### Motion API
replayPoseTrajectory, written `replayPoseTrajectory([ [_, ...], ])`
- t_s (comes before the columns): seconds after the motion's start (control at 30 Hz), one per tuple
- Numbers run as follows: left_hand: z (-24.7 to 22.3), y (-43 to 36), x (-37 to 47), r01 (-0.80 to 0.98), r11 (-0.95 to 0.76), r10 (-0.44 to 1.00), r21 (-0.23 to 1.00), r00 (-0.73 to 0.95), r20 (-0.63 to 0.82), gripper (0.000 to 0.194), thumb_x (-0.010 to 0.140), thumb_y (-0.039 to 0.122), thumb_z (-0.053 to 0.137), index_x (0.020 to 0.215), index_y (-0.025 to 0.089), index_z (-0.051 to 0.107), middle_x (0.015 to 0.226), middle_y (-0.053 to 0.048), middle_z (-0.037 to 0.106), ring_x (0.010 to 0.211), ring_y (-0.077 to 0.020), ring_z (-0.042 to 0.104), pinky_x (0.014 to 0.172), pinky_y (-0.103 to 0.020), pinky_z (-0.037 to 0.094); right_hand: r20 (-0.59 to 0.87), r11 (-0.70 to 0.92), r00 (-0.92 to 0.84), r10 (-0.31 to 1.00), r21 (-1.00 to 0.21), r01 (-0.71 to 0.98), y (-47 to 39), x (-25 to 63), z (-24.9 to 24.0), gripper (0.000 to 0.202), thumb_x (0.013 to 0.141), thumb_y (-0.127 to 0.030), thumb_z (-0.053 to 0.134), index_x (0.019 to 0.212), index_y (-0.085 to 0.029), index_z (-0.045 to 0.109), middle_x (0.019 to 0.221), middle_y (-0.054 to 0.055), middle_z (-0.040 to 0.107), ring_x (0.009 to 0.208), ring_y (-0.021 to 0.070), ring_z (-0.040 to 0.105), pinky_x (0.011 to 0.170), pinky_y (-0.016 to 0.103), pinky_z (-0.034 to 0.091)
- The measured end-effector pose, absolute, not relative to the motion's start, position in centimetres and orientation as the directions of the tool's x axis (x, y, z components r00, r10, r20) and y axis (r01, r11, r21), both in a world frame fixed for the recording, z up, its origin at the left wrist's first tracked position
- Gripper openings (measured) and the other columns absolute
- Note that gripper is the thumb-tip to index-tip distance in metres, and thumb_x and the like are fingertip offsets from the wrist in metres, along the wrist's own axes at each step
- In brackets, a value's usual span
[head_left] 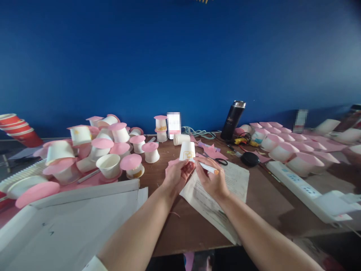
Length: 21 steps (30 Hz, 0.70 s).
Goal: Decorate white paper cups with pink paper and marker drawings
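Note:
An upside-down white paper cup (187,149) with a yellow-orange line drawing stands out in front of me, its lower edge at my fingertips. My left hand (177,174) is closed on the cup's lower part. In my right hand (211,178) is a white marker (207,166) with an orange end, its tip against the cup near my left fingers. Under my right hand lies a printed paper sheet (231,184). Pink paper scraps (216,152) and black-handled scissors (221,161) lie just behind the hands.
Many white cups with pink paper tops (131,162) crowd the left; more stand in rows (282,150) at the right. A black bottle (232,120), a power strip (296,184), a white cardboard box (76,226) and stacked red cups (21,130) are also around.

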<state>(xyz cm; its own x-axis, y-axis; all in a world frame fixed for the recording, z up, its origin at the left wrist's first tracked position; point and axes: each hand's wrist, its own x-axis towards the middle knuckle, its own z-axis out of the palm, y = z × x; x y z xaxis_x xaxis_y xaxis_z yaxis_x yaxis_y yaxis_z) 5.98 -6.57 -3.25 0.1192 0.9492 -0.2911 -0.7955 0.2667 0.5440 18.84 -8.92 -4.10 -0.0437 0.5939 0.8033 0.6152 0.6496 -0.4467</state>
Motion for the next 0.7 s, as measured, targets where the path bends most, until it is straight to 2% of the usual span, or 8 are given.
replayPoseTrajectory([
  [0.43,-3.03,-6.63,6.02,-0.791,0.279,0.943,0.545,0.118,-0.312,0.015,0.078,-0.006,0.062,0.072,0.007,0.066,0.068,-0.010,0.070,0.059,-0.0114,0.065,0.070,-0.023,0.058,0.801,0.645,-0.044,0.597,-0.447,0.620,-8.94,18.86,-4.10,0.016,0.096,-0.024,0.056,0.103,-0.023,0.070,0.097,0.006,0.077,0.092,0.0218,0.073,0.085,0.037,0.059],
  [0.7,-2.81,-6.80,6.04,-0.791,0.264,0.940,0.552,0.084,-0.329,0.014,0.079,-0.006,0.060,0.075,0.005,0.067,0.074,-0.014,0.072,0.067,-0.0148,0.070,0.074,-0.025,0.060,0.818,0.628,0.060,0.572,-0.484,0.609,-8.97,18.99,-3.74,0.017,0.096,-0.024,0.056,0.104,-0.023,0.071,0.100,0.007,0.078,0.096,0.0230,0.073,0.089,0.038,0.059],
])
